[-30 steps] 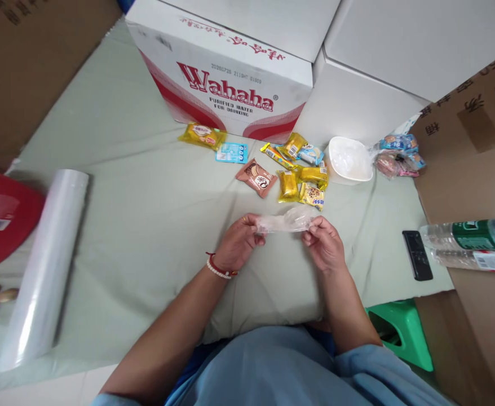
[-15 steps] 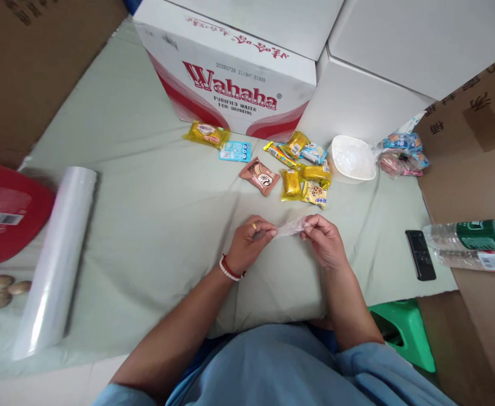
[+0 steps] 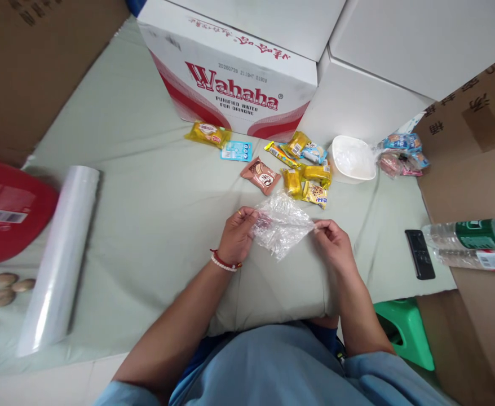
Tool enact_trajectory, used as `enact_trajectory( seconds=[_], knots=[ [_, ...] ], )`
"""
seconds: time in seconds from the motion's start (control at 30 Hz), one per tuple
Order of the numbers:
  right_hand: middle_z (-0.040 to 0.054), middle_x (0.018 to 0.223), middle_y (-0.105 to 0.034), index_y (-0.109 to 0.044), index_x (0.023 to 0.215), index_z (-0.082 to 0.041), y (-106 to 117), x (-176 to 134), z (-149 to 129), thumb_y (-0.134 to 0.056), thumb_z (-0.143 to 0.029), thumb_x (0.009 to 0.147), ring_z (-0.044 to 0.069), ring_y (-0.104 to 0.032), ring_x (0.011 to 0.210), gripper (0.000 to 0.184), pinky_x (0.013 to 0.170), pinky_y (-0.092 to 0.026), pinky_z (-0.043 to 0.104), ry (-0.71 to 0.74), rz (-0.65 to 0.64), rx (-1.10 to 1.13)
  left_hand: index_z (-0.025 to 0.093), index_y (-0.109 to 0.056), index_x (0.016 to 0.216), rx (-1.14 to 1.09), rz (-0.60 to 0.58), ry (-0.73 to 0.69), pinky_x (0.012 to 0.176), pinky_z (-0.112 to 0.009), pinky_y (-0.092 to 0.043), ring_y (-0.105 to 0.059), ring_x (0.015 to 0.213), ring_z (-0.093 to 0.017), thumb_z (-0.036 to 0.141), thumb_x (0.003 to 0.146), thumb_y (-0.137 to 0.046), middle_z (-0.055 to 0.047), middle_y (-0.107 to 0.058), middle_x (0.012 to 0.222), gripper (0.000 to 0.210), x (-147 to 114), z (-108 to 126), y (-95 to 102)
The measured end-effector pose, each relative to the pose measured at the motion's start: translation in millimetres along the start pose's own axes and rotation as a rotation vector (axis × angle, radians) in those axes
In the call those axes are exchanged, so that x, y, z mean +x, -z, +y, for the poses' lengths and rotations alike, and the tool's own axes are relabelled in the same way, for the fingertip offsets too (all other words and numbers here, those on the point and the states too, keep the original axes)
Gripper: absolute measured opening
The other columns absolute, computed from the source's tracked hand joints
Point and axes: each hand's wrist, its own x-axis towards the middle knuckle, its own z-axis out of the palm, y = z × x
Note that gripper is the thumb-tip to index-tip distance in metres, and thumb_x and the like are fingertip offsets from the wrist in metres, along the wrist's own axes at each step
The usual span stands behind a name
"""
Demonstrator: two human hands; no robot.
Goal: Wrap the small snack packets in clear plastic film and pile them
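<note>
From here I can't tell whether the crinkled clear plastic film (image 3: 283,223) is a bag or a loose sheet; its glare blurs the edges. It hangs between the two hands, over the table just in front of the snack packets (image 3: 292,183). The left hand (image 3: 238,232) has its grip pinched on one side, the palm turned out of sight, and the right hand (image 3: 334,239) pinches the opposite corner between thumb and finger. What sits in the white plastic tub (image 3: 355,180) is hard to make out. At the left a red object (image 3: 14,197) runs out of view, and two bottles (image 3: 476,234) are cut off at the right. A pale green cloth (image 3: 154,214) covers the table, wrinkled in places, with a Wahaha water carton (image 3: 239,90) at the back and brown cardboard (image 3: 480,186) walling the sides
</note>
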Motion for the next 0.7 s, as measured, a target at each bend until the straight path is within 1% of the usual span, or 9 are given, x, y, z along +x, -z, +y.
enact_trajectory(
  seconds=[0.07,0.17,0.3,0.33,0.4,0.47,0.5,0.6,0.7],
  knots=[
    [-0.0015,0.079,-0.065,-0.072,0.093,-0.023,-5.7,1.1,-2.9,-0.076,-0.04,0.086,0.013,-0.049,0.064,0.018,0.06,-0.04,0.026,0.07,0.119,-0.05,0.018,-0.065,0.083,-0.004,-0.015,-0.006,0.076,-0.031,-0.055,-0.072,0.079,-0.018,0.045,0.065,-0.098,0.001,-0.071,0.08,0.047,0.2,-0.6,-0.6],
    [0.0008,0.088,-0.067,-0.071,0.098,-0.025,-14.6,3.4,-17.1,-0.068,-0.036,0.093,0.014,-0.052,0.067,0.013,0.064,-0.045,0.028,0.227,0.215,-0.141,0.017,-0.063,0.084,-0.009,-0.041,-0.01,0.077,-0.03,-0.056,-0.073,0.081,-0.018,0.041,0.062,-0.099,0.001,-0.071,0.081,0.049,0.7,-1.0,-0.4],
    [0.0055,0.106,-0.065,-0.07,0.105,-0.025,-26.7,0.5,-45.1,-0.064,-0.025,0.096,0.015,-0.055,0.072,0.01,0.067,-0.049,0.031,0.66,0.381,-0.412,0.019,-0.058,0.086,-0.027,-0.02,0.015,0.074,-0.03,-0.057,-0.073,0.08,-0.018,0.043,0.063,-0.099,0.001,-0.072,0.089,0.053,2.0,-2.0,1.3],
    [0.0056,0.104,-0.065,-0.07,0.105,-0.025,-31.5,-2.2,-49.7,-0.063,-0.021,0.097,0.016,-0.056,0.073,0.011,0.067,-0.049,0.031,0.754,0.34,-0.451,0.02,-0.056,0.086,-0.026,-0.02,0.022,0.072,-0.03,-0.057,-0.072,0.079,-0.017,0.045,0.064,-0.099,0.001,-0.072,0.09,0.054,2.2,-2.4,1.6],
    [0.005,0.097,-0.066,-0.069,0.107,-0.024,-45.2,-8.9,-51.6,-0.061,-0.016,0.098,0.018,-0.06,0.079,0.015,0.069,-0.052,0.032,0.891,0.122,-0.503,0.021,-0.053,0.086,-0.019,-0.02,0.02,0.068,-0.028,-0.055,-0.069,0.075,-0.015,0.046,0.066,-0.098,0.003,-0.07,0.086,0.055,2.2,-3.0,1.9],
    [0.0071,0.101,-0.068,-0.068,0.114,-0.025,-63.2,-15.4,-42.9,-0.064,-0.02,0.098,0.021,-0.063,0.089,0.017,0.077,-0.056,0.036,0.95,-0.11,-0.572,0.022,-0.051,0.086,-0.02,-0.027,0.014,0.069,-0.027,-0.055,-0.068,0.074,-0.014,0.046,0.067,-0.097,0.004,-0.068,0.083,0.055,1.3,-3.3,1.5],
    [0.0091,0.106,-0.069,-0.068,0.119,-0.025,-72.7,-17.5,-35.5,-0.067,-0.024,0.098,0.023,-0.064,0.094,0.021,0.081,-0.057,0.038,0.954,-0.175,-0.613,0.022,-0.051,0.085,-0.025,-0.034,0.016,0.07,-0.027,-0.055,-0.067,0.074,-0.013,0.046,0.068,-0.097,0.004,-0.067,0.082,0.055,0.7,-3.3,1.1],
    [0.0125,0.113,-0.069,-0.071,0.122,-0.024,-94.8,-17.3,-12.2,-0.068,-0.028,0.098,0.026,-0.063,0.099,0.024,0.083,-0.057,0.041,0.879,-0.177,-0.695,0.021,-0.051,0.084,-0.04,-0.062,0.035,0.069,-0.025,-0.053,-0.067,0.073,-0.013,0.046,0.068,-0.097,0.004,-0.068,0.081,0.054,-1.1,-2.9,-0.1],
    [0.0076,0.098,-0.07,-0.074,0.109,-0.026,-100.8,-10.0,-1.7,-0.06,-0.025,0.103,0.023,-0.064,0.093,0.016,0.083,-0.056,0.038,0.788,-0.152,-0.626,0.02,-0.054,0.086,-0.079,-0.086,0.067,0.07,-0.028,-0.054,-0.071,0.08,-0.017,0.054,0.071,-0.093,0.0,-0.071,0.085,0.053,-2.1,-1.6,-0.4]
  ],
)
